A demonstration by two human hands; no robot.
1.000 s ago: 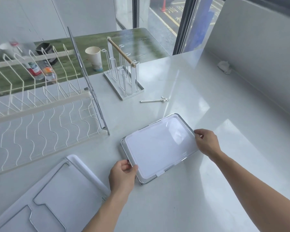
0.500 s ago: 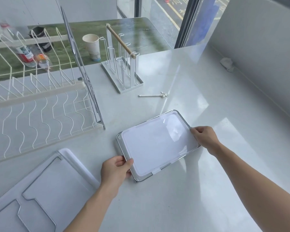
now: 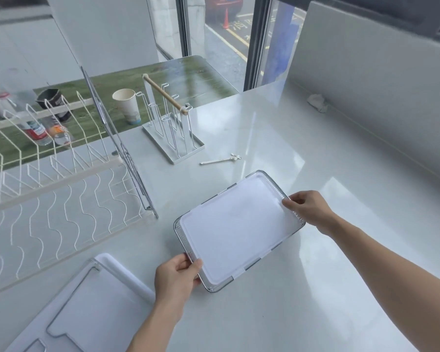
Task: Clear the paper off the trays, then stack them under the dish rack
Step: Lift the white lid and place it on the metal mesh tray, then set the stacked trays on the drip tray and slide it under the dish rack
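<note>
dish rack [image 3: 61, 199] stood at left, open side facing tray | left hand [image 3: 176, 274] fingers clamped on tray [image 3: 239, 229] near-left corner, paper [image 3: 234, 224] lining it | long axis ran diagonally up-right | right hand [image 3: 308, 208] fingers pinched far-right rim | glossy white bench [image 3: 315, 288], window behind

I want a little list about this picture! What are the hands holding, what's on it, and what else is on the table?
left hand: grips the near-left corner of the tray
right hand: grips the tray's far-right edge
paper: white sheet, covers the tray's inside
rack: white wire, left of the tray, apart from it
cup holder: upright, behind the tray
cup: stands behind the rack's end
small white stick: lies on the table, between holder and tray
</note>
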